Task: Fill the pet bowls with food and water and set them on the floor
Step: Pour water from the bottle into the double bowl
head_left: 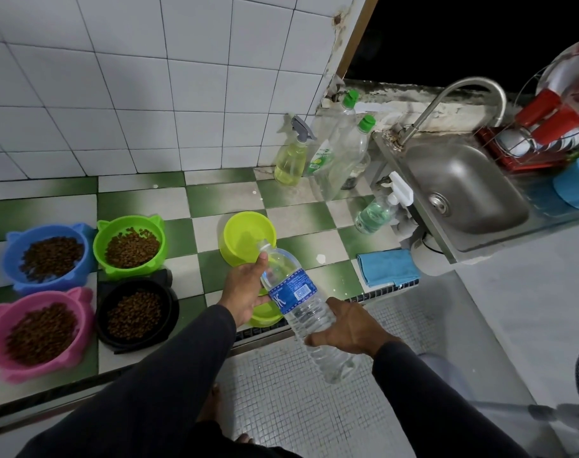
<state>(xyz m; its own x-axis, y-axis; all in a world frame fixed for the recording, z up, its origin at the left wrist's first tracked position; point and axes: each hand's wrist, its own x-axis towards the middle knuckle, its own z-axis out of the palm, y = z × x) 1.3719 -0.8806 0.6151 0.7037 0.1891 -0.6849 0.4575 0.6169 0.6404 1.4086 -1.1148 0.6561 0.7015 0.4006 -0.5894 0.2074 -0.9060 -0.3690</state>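
A clear water bottle point(301, 305) with a blue label is tilted, its open mouth over a yellow-green bowl point(248, 236) on the checkered counter. My right hand point(351, 325) grips the bottle's lower body. My left hand point(245, 289) holds it near the neck, thumb along the side. A second yellow-green bowl point(265, 317) sits partly hidden under my left hand. At the left, a blue bowl point(47, 256), a green bowl point(131, 246), a pink bowl point(39, 332) and a black bowl point(136, 314) each hold brown kibble.
A spray bottle point(291, 157) and two green-capped bottles point(351, 150) stand by the tiled wall. A soap dispenser point(377, 213) and blue cloth point(387, 267) lie beside the steel sink point(460, 186). A dish rack point(539, 140) is at right. Small-tiled floor point(281, 391) lies below.
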